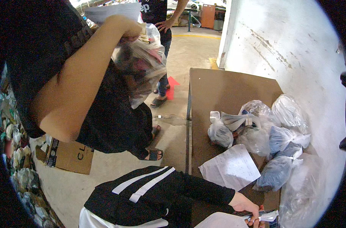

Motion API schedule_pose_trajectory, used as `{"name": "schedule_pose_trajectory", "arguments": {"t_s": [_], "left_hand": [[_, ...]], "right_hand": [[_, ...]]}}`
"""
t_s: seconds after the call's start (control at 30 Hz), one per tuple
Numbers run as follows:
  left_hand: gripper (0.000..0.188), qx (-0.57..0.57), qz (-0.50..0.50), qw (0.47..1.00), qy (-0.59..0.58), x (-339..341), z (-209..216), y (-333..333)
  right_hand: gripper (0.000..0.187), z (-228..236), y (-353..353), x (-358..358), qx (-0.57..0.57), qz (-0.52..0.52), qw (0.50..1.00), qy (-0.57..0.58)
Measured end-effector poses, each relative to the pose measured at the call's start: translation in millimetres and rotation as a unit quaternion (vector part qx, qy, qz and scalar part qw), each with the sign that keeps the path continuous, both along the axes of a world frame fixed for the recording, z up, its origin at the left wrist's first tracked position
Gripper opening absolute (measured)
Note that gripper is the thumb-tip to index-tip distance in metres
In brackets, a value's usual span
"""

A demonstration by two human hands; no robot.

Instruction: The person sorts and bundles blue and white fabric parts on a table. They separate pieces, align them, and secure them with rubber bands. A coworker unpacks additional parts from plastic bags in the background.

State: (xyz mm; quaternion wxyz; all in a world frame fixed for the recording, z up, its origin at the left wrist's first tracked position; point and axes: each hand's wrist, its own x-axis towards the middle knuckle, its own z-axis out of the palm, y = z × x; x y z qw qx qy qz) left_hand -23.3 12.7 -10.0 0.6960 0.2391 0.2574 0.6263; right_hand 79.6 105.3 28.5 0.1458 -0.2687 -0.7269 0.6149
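A brown surface [233, 85] is carrying a cluster of plastic bags along its right side. A small pale bag [221, 136] is sitting leftmost, clear plastic [252, 141] is bulging beside it, a white bag [288, 110] is resting farther right, blue-grey bags [275, 173] are lying nearer, and a sheet [230, 167] is spreading left of them.

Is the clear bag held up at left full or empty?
Not empty: dark and reddish contents show through the clear bag; how full, I cannot tell.
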Motion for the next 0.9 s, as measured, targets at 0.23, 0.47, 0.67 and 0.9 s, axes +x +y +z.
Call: {"name": "schedule_pose_trajectory", "arguments": {"t_s": [0.23,0.47,0.67,0.9], "left_hand": [[0.044,0.026,0.053,0.997,-0.045,4,4,-7],[0.063,0.028,0.039,0.999,0.019,3,-2,-2],[0.054,0.068,0.185,0.929,0.312,-1,-10,4],[0.057,0.089,0.175,0.914,0.354,-4,-10,7]], "right_hand": [[0.036,4,10,9,0.021,-0.014,1.000,0.000],[0.031,8,12,22,0.035,-0.042,0.998,-0.001],[0.030,10,11,26,0.062,-0.089,0.994,-0.018],[0.032,8,-3,19,0.036,-0.146,0.986,0.074]]}}
